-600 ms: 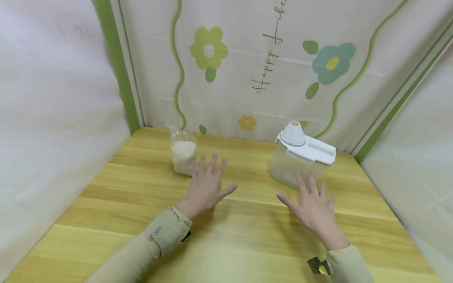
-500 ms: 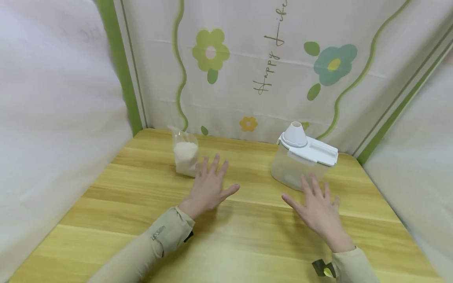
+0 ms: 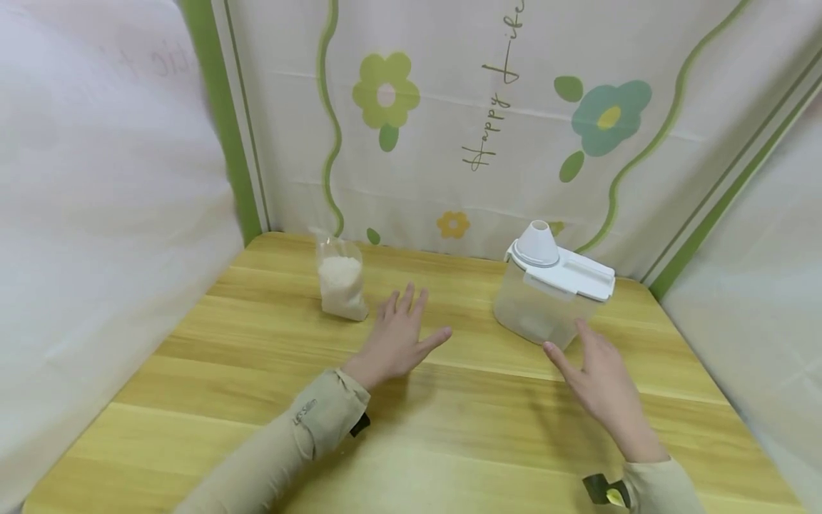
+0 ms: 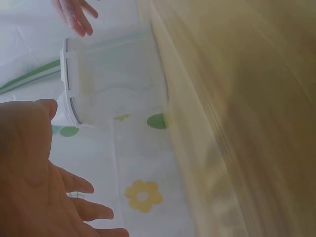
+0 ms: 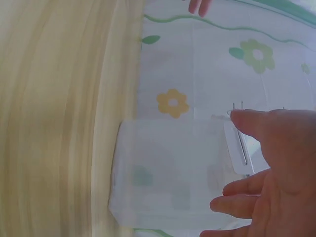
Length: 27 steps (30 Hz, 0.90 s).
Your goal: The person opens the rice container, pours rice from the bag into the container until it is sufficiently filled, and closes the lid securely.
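A clear plastic bag of white grains (image 3: 342, 285) stands upright at the left back of the table. Just right of it, my left hand (image 3: 394, 343) is held over the wood with fingers spread and nothing in them. Toward the right back is a translucent storage container (image 3: 536, 310) with a white lid (image 3: 578, 273) and a cone-shaped spout on top. My right hand (image 3: 604, 378) is in front of that container, thumb and fingers apart, holding nothing. In the right wrist view the fingers (image 5: 242, 205) overlap the container's lid end.
The wooden table (image 3: 443, 435) has a printed flower curtain (image 3: 411, 164) behind its far edge. White cloth hangs along the left and right sides. Dark straps show at both sleeve cuffs.
My left hand has drifted right, away from the bag. The right hand has moved right and slightly down, its fingers drawing closer together. Bag and container stay in place on the table.
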Each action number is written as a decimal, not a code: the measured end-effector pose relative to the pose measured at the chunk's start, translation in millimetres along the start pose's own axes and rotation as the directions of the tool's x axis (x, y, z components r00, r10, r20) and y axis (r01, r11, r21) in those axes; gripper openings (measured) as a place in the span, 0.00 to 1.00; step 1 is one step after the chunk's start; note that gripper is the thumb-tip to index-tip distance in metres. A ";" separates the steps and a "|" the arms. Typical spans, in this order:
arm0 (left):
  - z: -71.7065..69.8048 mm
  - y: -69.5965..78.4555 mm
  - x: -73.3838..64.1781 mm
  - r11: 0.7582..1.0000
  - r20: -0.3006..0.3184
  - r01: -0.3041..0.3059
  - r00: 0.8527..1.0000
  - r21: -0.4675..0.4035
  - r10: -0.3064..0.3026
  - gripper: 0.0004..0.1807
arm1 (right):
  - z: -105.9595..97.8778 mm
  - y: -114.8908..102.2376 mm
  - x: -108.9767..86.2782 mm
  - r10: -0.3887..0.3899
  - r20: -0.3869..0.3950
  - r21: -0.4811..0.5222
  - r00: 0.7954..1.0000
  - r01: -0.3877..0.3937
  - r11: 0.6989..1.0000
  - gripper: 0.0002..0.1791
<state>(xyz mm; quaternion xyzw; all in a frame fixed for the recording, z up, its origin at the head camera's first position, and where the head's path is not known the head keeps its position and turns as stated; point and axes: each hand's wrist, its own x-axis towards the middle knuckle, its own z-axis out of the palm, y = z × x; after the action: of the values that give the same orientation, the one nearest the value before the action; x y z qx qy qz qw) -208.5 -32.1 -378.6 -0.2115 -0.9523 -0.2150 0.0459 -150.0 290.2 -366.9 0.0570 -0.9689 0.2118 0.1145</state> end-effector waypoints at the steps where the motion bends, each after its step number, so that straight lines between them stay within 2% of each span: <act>1: 1.1 1.7 1.1 0.999 0.006 0.003 1.000 -0.037 -0.003 0.49 | -2.1 0.8 -0.7 0.010 0.005 0.011 1.000 -0.010 1.000 0.47; 6: 4.7 13.1 8.4 0.977 0.024 0.019 1.000 -0.212 -0.015 0.51 | -12.1 8.5 -1.1 0.076 0.032 0.041 0.997 -0.078 0.996 0.49; 12: 12.2 32.1 17.5 0.925 -0.010 0.006 1.000 -0.379 -0.010 0.52 | -24.3 28.9 5.0 0.148 0.018 0.128 0.989 -0.149 0.981 0.47; 16: 17.7 45.3 21.2 0.877 -0.017 0.022 0.999 -0.481 -0.034 0.53 | -30.6 42.5 11.0 0.184 0.014 0.221 0.983 -0.183 0.958 0.45; 21: 22.9 61.1 25.9 0.832 -0.022 0.041 0.998 -0.554 -0.064 0.50 | -35.0 55.3 19.9 0.273 0.045 0.346 0.961 -0.271 0.898 0.45; 24: 27.4 69.7 29.1 0.811 -0.015 0.054 0.997 -0.582 -0.078 0.49 | -36.2 61.0 28.9 0.294 0.065 0.448 0.954 -0.291 0.845 0.46; 27: 31.8 77.4 32.8 0.777 -0.006 0.071 0.995 -0.626 -0.096 0.48 | -36.3 65.5 40.1 0.288 0.070 0.564 0.955 -0.276 0.778 0.46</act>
<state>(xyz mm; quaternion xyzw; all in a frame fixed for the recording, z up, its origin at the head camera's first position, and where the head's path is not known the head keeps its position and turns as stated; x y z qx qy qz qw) -205.4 57.4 -371.3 -0.1680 -0.8348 -0.5240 -0.0183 -192.0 362.2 -351.0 -0.0593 -0.8580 0.5055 0.0693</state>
